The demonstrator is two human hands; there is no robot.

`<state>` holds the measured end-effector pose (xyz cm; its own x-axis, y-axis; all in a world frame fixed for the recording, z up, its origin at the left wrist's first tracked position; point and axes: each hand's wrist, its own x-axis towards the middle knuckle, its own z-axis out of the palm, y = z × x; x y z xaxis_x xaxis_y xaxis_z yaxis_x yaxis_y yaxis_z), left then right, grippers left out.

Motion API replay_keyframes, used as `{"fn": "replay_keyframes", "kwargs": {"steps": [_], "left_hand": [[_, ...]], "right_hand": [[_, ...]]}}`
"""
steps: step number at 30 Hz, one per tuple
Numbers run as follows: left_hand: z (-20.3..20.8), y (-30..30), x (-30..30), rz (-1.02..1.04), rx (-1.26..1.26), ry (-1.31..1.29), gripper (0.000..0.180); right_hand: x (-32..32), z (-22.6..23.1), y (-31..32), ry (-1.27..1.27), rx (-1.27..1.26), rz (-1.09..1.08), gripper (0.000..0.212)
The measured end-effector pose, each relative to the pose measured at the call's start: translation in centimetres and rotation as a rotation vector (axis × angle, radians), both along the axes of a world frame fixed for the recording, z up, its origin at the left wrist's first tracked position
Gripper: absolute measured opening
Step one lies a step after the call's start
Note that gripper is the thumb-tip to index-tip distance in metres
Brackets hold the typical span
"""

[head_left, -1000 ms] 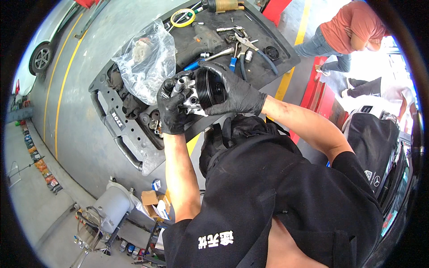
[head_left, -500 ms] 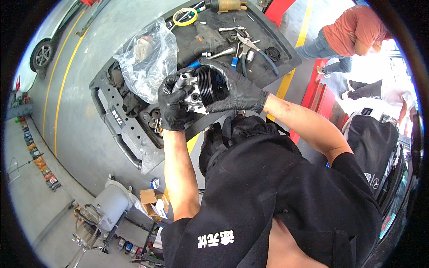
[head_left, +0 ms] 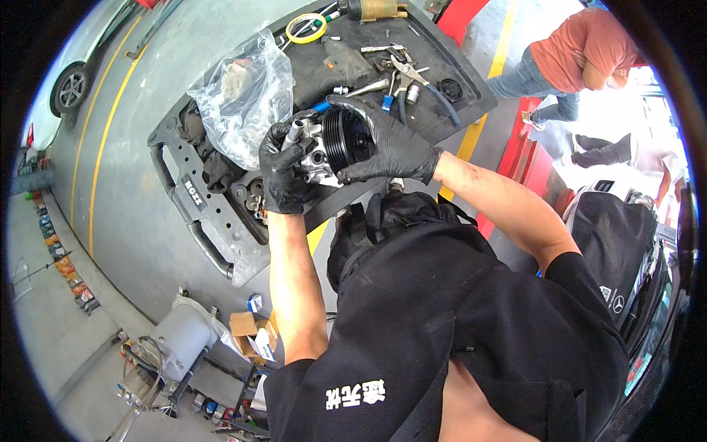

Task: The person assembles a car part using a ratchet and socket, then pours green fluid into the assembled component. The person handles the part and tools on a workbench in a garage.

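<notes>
Both of my hands wear black gloves and hold a pump (head_left: 317,156) up over the near edge of the black cart top. Its body is bare silver metal with a short pipe stub, and a black ribbed belt pulley (head_left: 339,140) faces to the right. My left hand (head_left: 283,177) is closed round the metal body on the left, its fingers near the stub. From the right, my right hand (head_left: 398,149) wraps the pulley, fingers over the top and thumb below. Behind the pump lies a blue-handled tool (head_left: 321,107), partly hidden.
On the cart (head_left: 471,96) lie a clear plastic bag (head_left: 247,110), pliers (head_left: 412,74), a dark power tool (head_left: 345,65) and a yellow ring (head_left: 305,28). A person (head_left: 574,55) stands beyond, at the right. A grey tank (head_left: 180,339) and cardboard box (head_left: 245,331) are at lower left.
The pump has turned slightly in my hands, its pulley face showing a little more. My grip stays nearly the same.
</notes>
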<state>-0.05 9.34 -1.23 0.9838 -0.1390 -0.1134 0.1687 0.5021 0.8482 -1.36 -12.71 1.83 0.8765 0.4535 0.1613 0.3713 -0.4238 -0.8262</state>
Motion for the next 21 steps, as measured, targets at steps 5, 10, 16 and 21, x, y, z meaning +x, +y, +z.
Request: {"fn": "replay_keyframes", "kwargs": {"steps": [5,10,16,21], "left_hand": [[0.3,-0.1,0.0,-0.022,-0.031,-0.015,0.034],[-0.6,0.3,0.2,-0.026,0.006,-0.052,0.038],[0.4,-0.1,-0.2,-0.023,0.009,-0.011,0.037],[0.4,-0.1,-0.2,-0.022,-0.015,-0.054,0.038]], "right_hand": [[0.4,0.7,0.2,0.428,0.132,-0.132,0.112],[-0.3,-0.3,0.0,-0.086,0.020,0.019,0.118],[-0.3,0.4,0.3,-0.065,-0.030,-0.018,0.111],[0.2,1.4,0.9,0.429,0.282,-0.047,0.108]]}}
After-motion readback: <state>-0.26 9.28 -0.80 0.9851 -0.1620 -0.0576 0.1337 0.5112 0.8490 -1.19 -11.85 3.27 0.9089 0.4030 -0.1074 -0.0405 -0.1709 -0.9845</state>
